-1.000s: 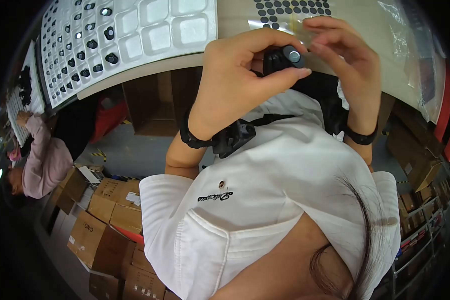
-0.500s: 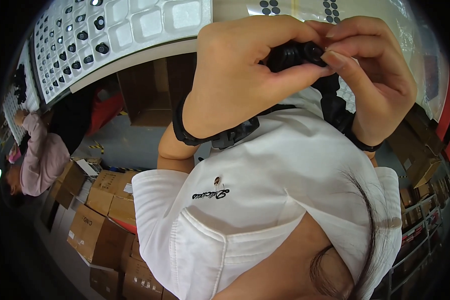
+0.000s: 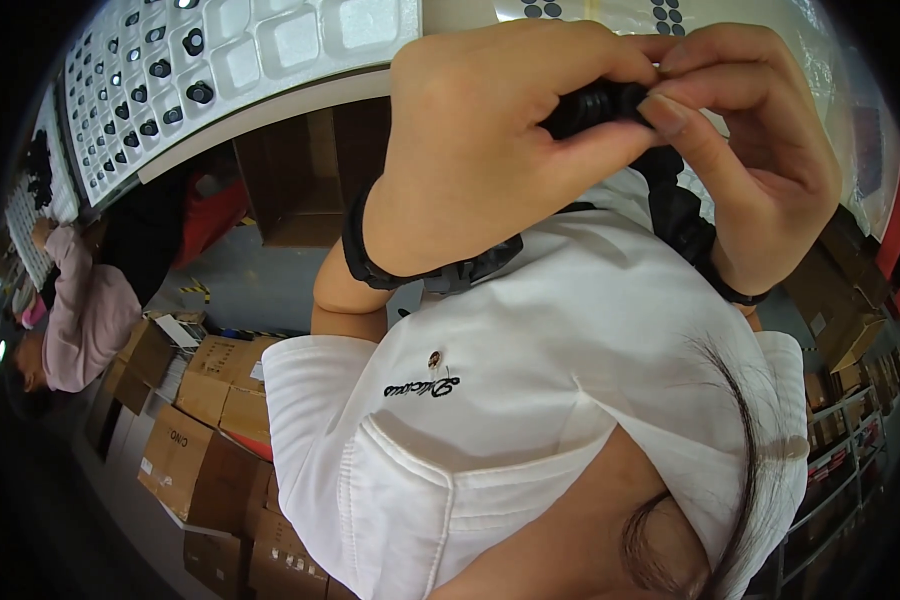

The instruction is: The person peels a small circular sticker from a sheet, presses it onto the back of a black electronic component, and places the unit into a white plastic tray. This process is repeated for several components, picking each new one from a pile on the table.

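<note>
Held up above the white shirt front, my left hand [image 3: 490, 150] is closed around a small black cylindrical part [image 3: 592, 108] with ridged sides. The fingers of my right hand [image 3: 755, 150] pinch at the part's right end, the thumb pressed against it. The two hands' fingertips meet there. Much of the black part is hidden by the fingers, so its exact kind cannot be made out. A dark band is on my left wrist and another on my right.
A white compartment tray [image 3: 345, 30] at the upper left holds several small black parts. A sheet with dark round stickers [image 3: 667, 15] lies at the back right, by clear plastic. Cardboard boxes [image 3: 185, 470] stand at the lower left. Another person [image 3: 95, 300] works at the far left.
The right thumb and fingertips have moved over the end of the black part, covering the round face that showed before. Both hands are otherwise in nearly the same place.
</note>
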Tool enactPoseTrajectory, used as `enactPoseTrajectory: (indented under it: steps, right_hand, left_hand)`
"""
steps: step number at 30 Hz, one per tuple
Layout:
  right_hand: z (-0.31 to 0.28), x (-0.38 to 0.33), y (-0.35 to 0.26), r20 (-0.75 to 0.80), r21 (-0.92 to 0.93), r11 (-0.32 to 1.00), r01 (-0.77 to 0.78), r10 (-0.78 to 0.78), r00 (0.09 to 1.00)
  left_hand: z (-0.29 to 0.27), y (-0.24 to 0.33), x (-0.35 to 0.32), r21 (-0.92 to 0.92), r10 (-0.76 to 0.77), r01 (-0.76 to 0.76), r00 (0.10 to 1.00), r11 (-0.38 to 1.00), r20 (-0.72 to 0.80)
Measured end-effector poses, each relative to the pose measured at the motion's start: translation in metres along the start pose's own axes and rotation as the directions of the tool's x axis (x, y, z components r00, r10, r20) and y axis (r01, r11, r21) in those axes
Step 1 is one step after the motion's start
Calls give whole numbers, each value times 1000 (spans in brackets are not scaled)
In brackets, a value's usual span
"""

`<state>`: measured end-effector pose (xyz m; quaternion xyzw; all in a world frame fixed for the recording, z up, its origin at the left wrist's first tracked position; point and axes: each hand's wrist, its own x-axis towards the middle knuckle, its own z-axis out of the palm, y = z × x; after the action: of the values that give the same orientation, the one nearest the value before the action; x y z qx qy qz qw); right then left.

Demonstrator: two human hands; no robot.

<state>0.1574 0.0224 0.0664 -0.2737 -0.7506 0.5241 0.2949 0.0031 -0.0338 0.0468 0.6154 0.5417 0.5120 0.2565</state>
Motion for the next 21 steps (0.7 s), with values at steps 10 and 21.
enactPoseTrajectory:
  steps: [10, 21]
  right_hand:
    - [-7, -4, 24, -145, 273, 941, -200, 246, 958]
    - [-6, 1, 46, 347, 404, 732, -549, 433, 832]
  left_hand:
    - [7, -10, 3, -104, -4, 5, 1000, 995, 17]
    - [6, -26, -7, 53, -96, 87, 974, 995, 205]
